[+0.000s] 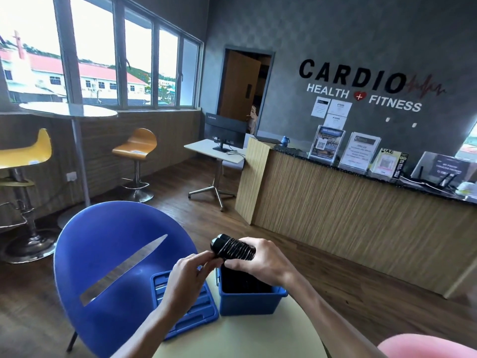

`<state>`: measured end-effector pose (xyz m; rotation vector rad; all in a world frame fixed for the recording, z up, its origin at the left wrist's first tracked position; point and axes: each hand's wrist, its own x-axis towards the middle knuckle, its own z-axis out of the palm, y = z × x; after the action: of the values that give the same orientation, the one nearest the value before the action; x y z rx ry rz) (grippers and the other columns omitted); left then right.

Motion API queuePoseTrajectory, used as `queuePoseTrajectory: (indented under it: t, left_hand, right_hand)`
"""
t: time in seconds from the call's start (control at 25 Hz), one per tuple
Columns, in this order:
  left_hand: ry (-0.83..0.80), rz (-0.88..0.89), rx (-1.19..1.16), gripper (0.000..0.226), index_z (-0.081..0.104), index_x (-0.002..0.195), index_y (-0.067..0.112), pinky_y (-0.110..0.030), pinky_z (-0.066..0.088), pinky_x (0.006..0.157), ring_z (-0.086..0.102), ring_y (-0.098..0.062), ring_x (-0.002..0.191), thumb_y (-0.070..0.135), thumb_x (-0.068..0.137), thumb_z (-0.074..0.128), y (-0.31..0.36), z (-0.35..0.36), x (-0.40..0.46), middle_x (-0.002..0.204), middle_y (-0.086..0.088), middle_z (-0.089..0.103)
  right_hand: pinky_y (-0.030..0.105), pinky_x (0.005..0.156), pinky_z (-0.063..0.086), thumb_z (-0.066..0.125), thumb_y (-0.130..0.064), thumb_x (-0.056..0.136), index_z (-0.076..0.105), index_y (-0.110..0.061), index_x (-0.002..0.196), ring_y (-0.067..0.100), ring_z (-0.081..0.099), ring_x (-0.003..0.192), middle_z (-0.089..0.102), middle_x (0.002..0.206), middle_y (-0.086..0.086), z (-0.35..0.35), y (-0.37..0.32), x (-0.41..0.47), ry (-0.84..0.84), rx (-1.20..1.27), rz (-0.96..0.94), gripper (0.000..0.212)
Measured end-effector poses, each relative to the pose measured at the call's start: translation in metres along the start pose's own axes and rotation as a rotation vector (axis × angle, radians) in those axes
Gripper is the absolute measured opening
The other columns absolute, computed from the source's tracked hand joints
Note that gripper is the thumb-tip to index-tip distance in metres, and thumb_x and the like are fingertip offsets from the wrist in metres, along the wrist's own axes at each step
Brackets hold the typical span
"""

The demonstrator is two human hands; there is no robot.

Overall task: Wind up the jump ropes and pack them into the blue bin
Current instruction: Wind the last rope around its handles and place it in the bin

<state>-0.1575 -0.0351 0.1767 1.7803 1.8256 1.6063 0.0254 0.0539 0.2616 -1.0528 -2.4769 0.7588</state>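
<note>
Above the blue bin (251, 299) — both hands gripping the wound jump rope (233, 248), left hand (189, 271), right hand (263, 259)

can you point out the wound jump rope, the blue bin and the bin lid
wound jump rope (233, 248), head view, on the black cord coiled around the handles
blue bin (247, 303), head view, on its front wall
bin lid (200, 312), head view, on its ribbed blue face right of the forearm
</note>
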Motion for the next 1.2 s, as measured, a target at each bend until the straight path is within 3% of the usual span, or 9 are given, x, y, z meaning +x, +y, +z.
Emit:
queuePoseTrajectory:
  t: [0.2, 0.36, 0.48, 0.56, 0.64, 0.72, 0.8, 1.0, 1.2]
  left_hand:
    - [0.083, 0.254, 0.064, 0.026, 0.070, 0.096, 0.023, -0.028, 0.053, 0.068, 0.060, -0.002, 0.081, 0.042, 0.094, 0.054, 0.008, -0.002, -0.001, 0.095, 0.016, 0.066]
    - [0.112, 0.078, -0.164, 0.006, 0.073, 0.085, 0.019, -0.017, 0.046, 0.090, 0.054, 0.000, 0.112, 0.024, 0.084, 0.071, 0.017, 0.003, 0.008, 0.127, 0.007, 0.054]
    - [-0.019, -0.066, -0.438, 0.018, 0.068, 0.080, 0.014, -0.023, 0.052, 0.075, 0.065, -0.012, 0.083, 0.032, 0.083, 0.069, 0.034, 0.003, 0.016, 0.095, -0.001, 0.069]
    - [0.010, -0.131, -0.413, 0.017, 0.068, 0.075, 0.012, -0.022, 0.053, 0.063, 0.064, -0.014, 0.065, 0.028, 0.080, 0.072, 0.042, 0.001, 0.022, 0.072, -0.005, 0.068]
    - [0.056, -0.166, -0.353, 0.016, 0.068, 0.070, 0.012, -0.017, 0.049, 0.055, 0.063, -0.013, 0.057, 0.024, 0.079, 0.075, 0.042, 0.000, 0.024, 0.062, -0.003, 0.067]
    - [0.088, -0.211, -0.352, 0.018, 0.067, 0.069, 0.011, -0.019, 0.050, 0.052, 0.065, -0.021, 0.055, 0.024, 0.078, 0.076, 0.037, 0.001, 0.025, 0.061, -0.005, 0.068]
    - [0.123, -0.250, -0.365, 0.021, 0.067, 0.070, 0.011, -0.022, 0.053, 0.051, 0.066, -0.022, 0.056, 0.027, 0.076, 0.078, 0.035, 0.002, 0.026, 0.062, -0.007, 0.068]
    - [0.210, -0.395, -0.459, 0.024, 0.069, 0.074, 0.012, -0.041, 0.060, 0.062, 0.069, -0.025, 0.067, 0.033, 0.071, 0.080, 0.037, 0.002, 0.029, 0.070, -0.008, 0.070]
    - [0.247, -0.458, -0.466, 0.031, 0.060, 0.068, 0.009, -0.039, 0.058, 0.060, 0.068, -0.024, 0.063, 0.031, 0.074, 0.080, 0.043, 0.007, 0.029, 0.068, -0.006, 0.069]
  right_hand:
    - [0.032, 0.064, 0.052, 0.078, -0.060, 0.075, 0.070, -0.026, 0.099, 0.009, 0.064, 0.068, 0.068, 0.077, -0.006, -0.004, 0.001, -0.001, -0.136, 0.190, 0.037, 0.043]
    - [0.026, 0.044, 0.043, 0.068, -0.057, 0.089, 0.063, -0.012, 0.103, 0.017, 0.053, 0.052, 0.062, 0.077, 0.007, -0.024, -0.006, -0.002, -0.359, 0.349, 0.144, 0.048]
    - [0.030, 0.048, 0.049, 0.065, -0.059, 0.090, 0.058, -0.009, 0.109, 0.022, 0.060, 0.055, 0.068, 0.085, 0.017, -0.038, -0.007, -0.005, -0.500, 0.436, 0.222, 0.053]
    - [0.034, 0.056, 0.056, 0.066, -0.057, 0.090, 0.055, -0.009, 0.114, 0.029, 0.068, 0.064, 0.071, 0.096, 0.022, -0.040, -0.008, -0.006, -0.531, 0.425, 0.253, 0.055]
    - [0.040, 0.068, 0.061, 0.077, -0.055, 0.082, 0.056, -0.021, 0.121, 0.029, 0.072, 0.073, 0.073, 0.103, 0.012, -0.035, -0.012, -0.008, -0.401, 0.281, 0.202, 0.056]
    - [0.044, 0.082, 0.059, 0.081, -0.062, 0.070, 0.046, -0.040, 0.135, 0.024, 0.072, 0.090, 0.070, 0.114, -0.002, -0.024, -0.017, -0.011, -0.170, -0.123, 0.111, 0.077]
    - [0.044, 0.087, 0.054, 0.076, -0.068, 0.071, 0.030, -0.041, 0.149, 0.028, 0.068, 0.105, 0.064, 0.122, -0.002, -0.009, -0.022, -0.013, 0.054, -0.528, 0.027, 0.095]
    - [0.041, 0.065, 0.053, 0.073, -0.068, 0.073, 0.050, -0.025, 0.137, 0.025, 0.066, 0.080, 0.066, 0.097, 0.003, 0.026, -0.002, -0.007, 0.505, -0.844, -0.208, 0.080]
    - [0.036, 0.050, 0.051, 0.084, -0.068, 0.056, 0.054, -0.025, 0.136, 0.024, 0.064, 0.067, 0.064, 0.087, 0.005, 0.040, 0.007, -0.003, 0.545, -0.888, -0.231, 0.095]
